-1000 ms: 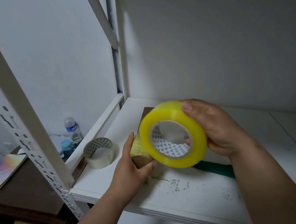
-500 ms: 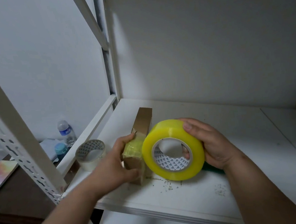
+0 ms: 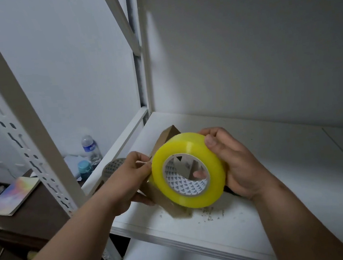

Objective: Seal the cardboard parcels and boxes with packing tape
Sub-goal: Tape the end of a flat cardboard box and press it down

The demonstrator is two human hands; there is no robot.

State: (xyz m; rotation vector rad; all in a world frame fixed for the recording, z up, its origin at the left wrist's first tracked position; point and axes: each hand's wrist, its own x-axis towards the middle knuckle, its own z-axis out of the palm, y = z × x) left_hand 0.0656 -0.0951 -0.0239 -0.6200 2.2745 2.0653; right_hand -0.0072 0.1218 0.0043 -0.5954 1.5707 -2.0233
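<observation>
Fingers (image 3: 220, 143) gripping tape roll (image 3: 188, 170), box (image 3: 168, 134) behind

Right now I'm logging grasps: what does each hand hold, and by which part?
Right hand grips the yellow packing-tape roll by its outer rim. Left hand holds the small brown cardboard box by its near side.

At 9 o'clock, beyond the white shelf (image 3: 277, 182) and its slotted upright (image 3: 24, 128), a dark table (image 3: 37, 216) carries a pastel notebook (image 3: 12, 195). At 10 o'clock 1 clear water bottle (image 3: 91, 150) stands upright beside a teal-capped container (image 3: 85, 168) and white papers (image 3: 73, 161).
</observation>
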